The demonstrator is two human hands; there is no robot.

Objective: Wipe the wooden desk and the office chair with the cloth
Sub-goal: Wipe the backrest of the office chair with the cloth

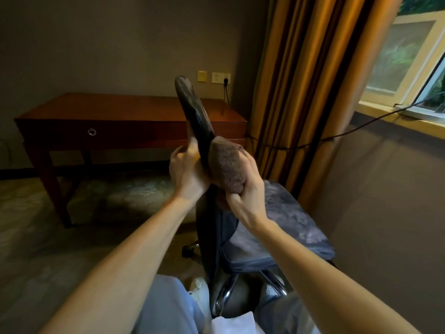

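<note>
Stands close over the chair (289, 220), a shoe (199, 290) low in view beside the chrome base (225, 294). Clamps the left grip (187, 169) on the near edge of the backrest (192, 109), thumb and fingers curled onto it. Probably does so to stop the swivel chair turning away under the rubbing. Bunches the cloth (226, 165) into a wad in the right grip (243, 189), fingers curled round it from below. Presses that wad against the seat-side face of the backrest, just across from the left grip. Likely wads it to make a firm pad. Looks to be partway through the chair half of the job, with neither grip on the seat at this moment.

Further off, against the wall and well apart from the chair: the tabletop (120, 106), reddish wood. Cannot tell whether already wiped. Carries one drawer (92, 132) in its front, pushed shut, with a ring pull and its contents hidden.

Beyond that: wall sockets (221, 77) with one plug in, and a cable (349, 132) strung past the curtain (313, 68) towards the window.
</note>
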